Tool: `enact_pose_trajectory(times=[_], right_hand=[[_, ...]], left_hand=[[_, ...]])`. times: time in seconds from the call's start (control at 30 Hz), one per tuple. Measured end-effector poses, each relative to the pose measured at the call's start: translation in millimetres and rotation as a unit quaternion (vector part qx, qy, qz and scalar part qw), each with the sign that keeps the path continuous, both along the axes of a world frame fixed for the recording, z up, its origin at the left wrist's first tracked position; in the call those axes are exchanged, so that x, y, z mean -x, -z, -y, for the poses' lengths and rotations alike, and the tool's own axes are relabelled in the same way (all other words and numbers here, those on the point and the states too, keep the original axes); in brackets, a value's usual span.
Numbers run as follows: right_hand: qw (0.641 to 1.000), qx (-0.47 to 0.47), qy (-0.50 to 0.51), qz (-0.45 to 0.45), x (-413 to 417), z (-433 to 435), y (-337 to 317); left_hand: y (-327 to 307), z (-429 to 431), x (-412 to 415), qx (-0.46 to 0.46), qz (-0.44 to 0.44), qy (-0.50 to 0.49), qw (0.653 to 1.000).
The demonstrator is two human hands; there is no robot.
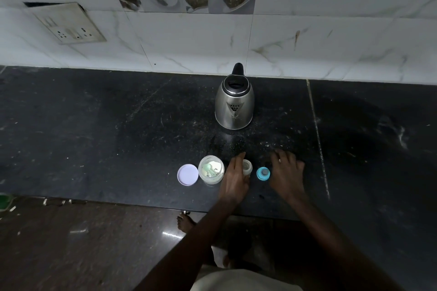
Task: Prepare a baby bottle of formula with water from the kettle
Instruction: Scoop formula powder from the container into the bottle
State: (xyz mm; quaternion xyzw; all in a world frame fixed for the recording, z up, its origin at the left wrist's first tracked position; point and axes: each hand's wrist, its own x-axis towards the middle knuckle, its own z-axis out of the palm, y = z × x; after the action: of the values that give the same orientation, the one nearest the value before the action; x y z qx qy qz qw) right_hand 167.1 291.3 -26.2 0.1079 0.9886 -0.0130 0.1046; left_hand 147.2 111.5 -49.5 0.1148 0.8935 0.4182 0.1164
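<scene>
Countertop of dark speckled stone (94, 137) carries everything, largest first. Stainless steel electric kettle with black lid and handle (234, 101) stands well behind the rest, spout facing us. Clear plastic formula jar (211, 170) sits open, pale green scoop (207, 168) inside; its round lilac lid (187, 174) lies just left. Small clear baby bottle (247, 167) stands uncapped between our hands; teal nipple cap (263, 174) rests just right of it.

Risk, as we judge it: the bottle is narrow and light, so a hot pour could overshoot or tip it unless braced.

Left hand (234, 178) curls loosely around the bottle's left side, touching it. Right hand (287, 170) is spread open, palm down, holding nothing.
</scene>
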Motion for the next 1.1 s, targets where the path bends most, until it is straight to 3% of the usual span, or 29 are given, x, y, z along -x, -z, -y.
enact_pose_trajectory(times=[0.13,0.3,0.5,0.67,0.8,0.93,1.0,1.1], right_hand=[[0.998,0.028,0.012,0.053,1,-12,7],[0.998,0.052,0.021,0.038,-8,-9,6],[0.998,0.042,0.024,0.027,-9,-5,5],[0.994,0.081,0.043,-0.065,-5,2,-19],[0.969,0.178,-0.002,-0.173,6,41,-53],[0.955,0.255,-0.128,-0.081,21,109,-69],[0.961,0.201,-0.189,-0.001,27,139,-64],[0.973,0.112,-0.193,0.062,37,159,-52]], left_hand=[[0,-1,3,0.0,0.008,0.012,1.0],[-6,-1,2,0.0,-0.002,0.021,1.0],[-29,5,-16,-0.04,-0.08,0.016,0.996],[-53,50,-24,-0.056,-0.156,-0.037,0.986],[-38,98,-8,0.028,-0.1,-0.081,0.991],[-7,120,6,0.067,-0.005,-0.03,0.997],[-3,122,8,0.052,0.017,-0.025,0.998],[-6,121,10,0.009,0.018,-0.018,1.0]])
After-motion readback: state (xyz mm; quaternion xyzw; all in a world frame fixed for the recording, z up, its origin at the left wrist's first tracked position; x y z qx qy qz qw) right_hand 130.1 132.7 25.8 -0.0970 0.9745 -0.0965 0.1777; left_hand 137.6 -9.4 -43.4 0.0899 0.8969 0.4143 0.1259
